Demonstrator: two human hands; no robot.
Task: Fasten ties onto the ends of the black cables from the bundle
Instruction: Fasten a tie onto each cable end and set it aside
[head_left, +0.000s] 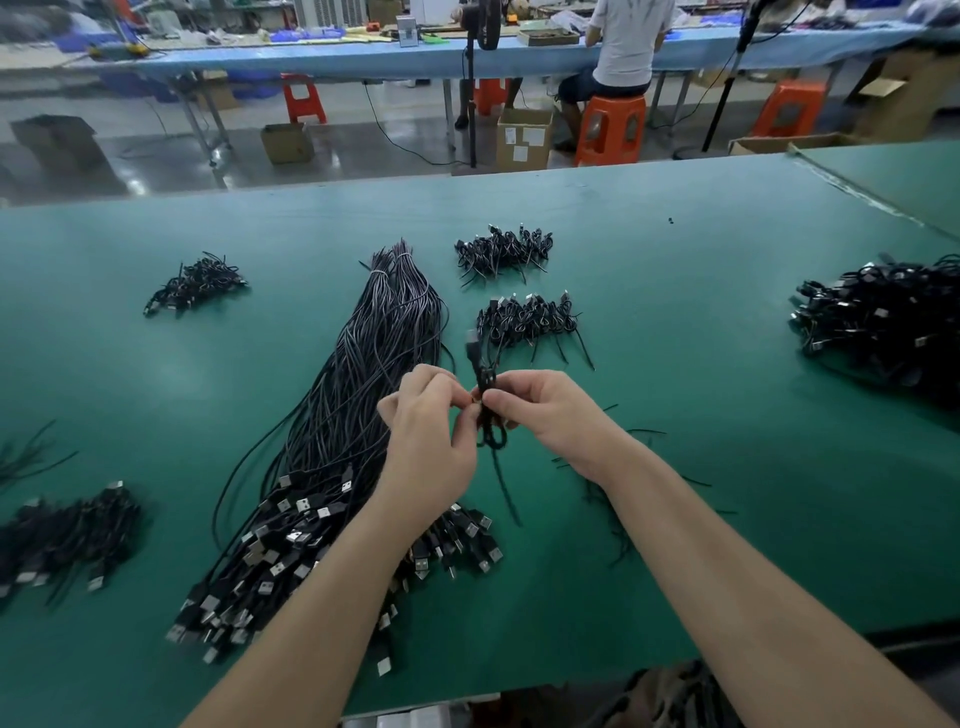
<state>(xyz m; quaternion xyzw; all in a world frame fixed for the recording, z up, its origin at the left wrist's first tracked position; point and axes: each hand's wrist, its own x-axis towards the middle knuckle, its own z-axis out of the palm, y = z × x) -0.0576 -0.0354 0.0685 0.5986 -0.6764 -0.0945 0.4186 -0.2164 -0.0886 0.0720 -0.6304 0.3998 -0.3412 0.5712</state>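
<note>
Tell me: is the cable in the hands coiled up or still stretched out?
Coiled. The cable is folded into a short hank, pinched at its middle by both the left hand and right hand, plug end up.

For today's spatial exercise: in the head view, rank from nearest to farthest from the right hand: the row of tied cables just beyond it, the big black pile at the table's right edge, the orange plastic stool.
1. Row of tied black cables, just beyond the right hand.
2. Big black cable pile, far right.
3. Orange plastic stool, past the table.

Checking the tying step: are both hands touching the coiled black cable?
Touching. The head view shows the left hand and right hand pinching the coiled black cable between their fingertips, above the green table.
</note>
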